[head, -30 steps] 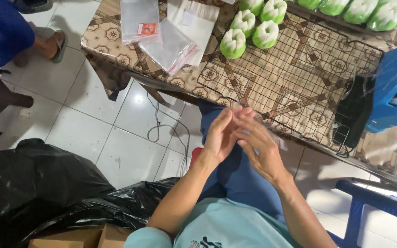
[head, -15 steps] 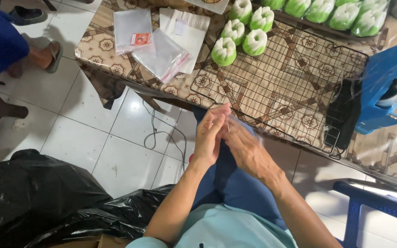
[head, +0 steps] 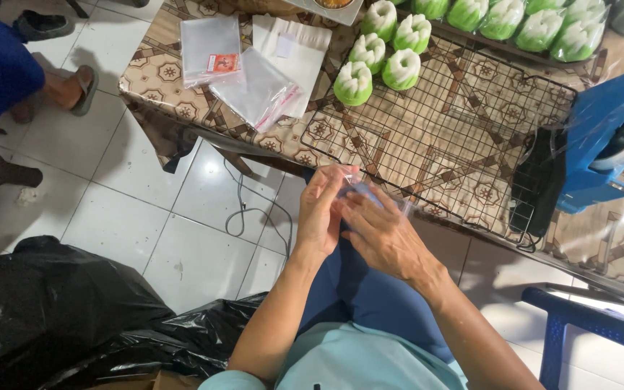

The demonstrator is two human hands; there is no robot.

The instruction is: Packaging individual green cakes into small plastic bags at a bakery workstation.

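Two big dark masses take up the floor at about seven o'clock: black plastic sacks (head: 52,318), crumpled beside the seated person's knee. Next in size is the table (head: 160,72) with its brown patterned cloth, running from eleven o'clock across to three. On it lies a black wire cooling rack (head: 442,137), mostly bare; four green-and-white steamed cakes (head: 380,50) sit clustered at its twelve o'clock corner. Beyond them, at one o'clock, a dark tray (head: 503,45) carries a row of the same cakes, already wrapped in clear film. A blue tape dispenser (head: 601,144) stands at three o'clock, just past the rack's edge. At eleven o'clock a loose stack of clear plastic bags (head: 250,79) is fanned over the cloth.

Smallest, and near the middle of the view, a single clear plastic bag (head: 380,198) is held over the person's lap, just below the table's near edge. The left hand (head: 323,213) pinches its nine o'clock side, fingers closed on the film. The right hand (head: 380,231) lies against it from five o'clock, fingertips pressed to the film, thumb hidden, so the bag sits sandwiched between the two hands and pokes out towards two o'clock.
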